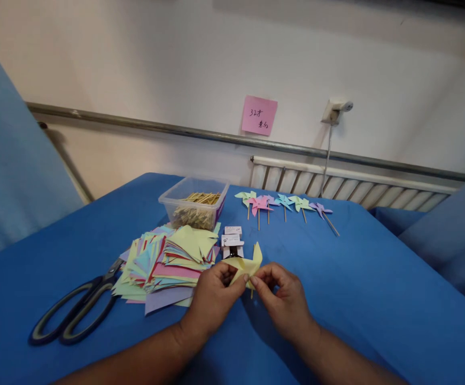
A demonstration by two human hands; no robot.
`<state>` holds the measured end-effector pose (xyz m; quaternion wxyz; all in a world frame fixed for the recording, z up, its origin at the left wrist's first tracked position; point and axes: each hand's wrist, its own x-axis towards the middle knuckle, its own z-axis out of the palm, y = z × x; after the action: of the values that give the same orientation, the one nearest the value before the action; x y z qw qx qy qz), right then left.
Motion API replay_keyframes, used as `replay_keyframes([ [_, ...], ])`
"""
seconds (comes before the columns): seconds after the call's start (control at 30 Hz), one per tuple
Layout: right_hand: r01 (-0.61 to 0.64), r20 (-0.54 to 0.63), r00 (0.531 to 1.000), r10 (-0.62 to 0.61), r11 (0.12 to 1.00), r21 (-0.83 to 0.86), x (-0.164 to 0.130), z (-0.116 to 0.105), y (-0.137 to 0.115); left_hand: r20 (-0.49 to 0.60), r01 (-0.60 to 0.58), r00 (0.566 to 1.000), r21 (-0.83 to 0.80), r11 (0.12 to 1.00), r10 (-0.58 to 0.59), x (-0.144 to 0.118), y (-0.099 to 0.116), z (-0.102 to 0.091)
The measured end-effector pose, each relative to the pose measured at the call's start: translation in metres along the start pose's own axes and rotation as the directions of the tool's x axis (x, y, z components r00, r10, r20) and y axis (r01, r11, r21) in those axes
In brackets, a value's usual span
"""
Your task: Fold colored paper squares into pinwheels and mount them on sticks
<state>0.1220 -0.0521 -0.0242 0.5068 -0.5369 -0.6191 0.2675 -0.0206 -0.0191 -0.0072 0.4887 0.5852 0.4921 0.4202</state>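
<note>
Hands met low on the blue desk (377, 289), at about six o'clock in our view. Our left hand (212, 299) and our right hand (284, 302) both pinched a folded yellow paper pinwheel (248, 266), thumb and forefinger of each grip closed narrow on the paper, the fingertips almost touching one another at its middle. A thin wooden stick (252, 293) showed just beneath the pinwheel, between the two hands. At ten o'clock from the hands lay a loose stack of coloured paper squares (168, 262), mostly yellow, pink and pale blue, and beyond its left edge, at nine o'clock, a pair of dark-handled scissors (76, 313) rested flat with the blades pointing toward the stack. At twelve o'clock, just beside the stack, stood a small white box (231, 243), and behind that a clear plastic tub (194, 203) filled with wooden sticks. At one o'clock, well apart from the hands, a row of finished pinwheels (284, 204) in green, pink, blue and purple lay on the cloth, sticks pointing toward us. On the wall above, a pink note (258, 115) with handwriting hung over the rail; we could not read it.
</note>
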Motion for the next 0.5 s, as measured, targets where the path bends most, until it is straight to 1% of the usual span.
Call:
replay_keyframes([
  [0.1, -0.016, 0.009, 1.000, 0.016, 1.000, 0.016, 0.0001, 0.0004, 0.0001, -0.007, -0.014, 1.000, 0.041, 0.999, 0.015, -0.0006, -0.0002, -0.0007],
  [0.23, -0.022, 0.003, 1.000, 0.022, 0.999, 0.045, 0.0005, 0.0017, -0.0001, 0.003, -0.061, 0.998, 0.084, 0.995, 0.061, -0.0011, -0.0008, -0.0011],
  [0.3, 0.013, -0.026, 1.000, -0.012, 0.999, 0.045, 0.0012, 0.0025, -0.0007, 0.003, -0.075, 0.997, 0.089, 0.993, 0.075, -0.0011, -0.0012, -0.0008],
  [0.4, 0.079, -0.100, 0.992, -0.075, 0.996, 0.030, 0.0029, 0.0041, -0.0017, -0.006, -0.074, 0.997, 0.076, 0.994, 0.074, -0.0008, -0.0019, -0.0001],
  [0.5, 0.063, -0.128, 0.990, -0.053, 0.995, 0.076, 0.0043, 0.0066, -0.0029, -0.005, -0.064, 0.998, 0.031, 0.998, 0.064, -0.0003, -0.0021, -0.0001],
])
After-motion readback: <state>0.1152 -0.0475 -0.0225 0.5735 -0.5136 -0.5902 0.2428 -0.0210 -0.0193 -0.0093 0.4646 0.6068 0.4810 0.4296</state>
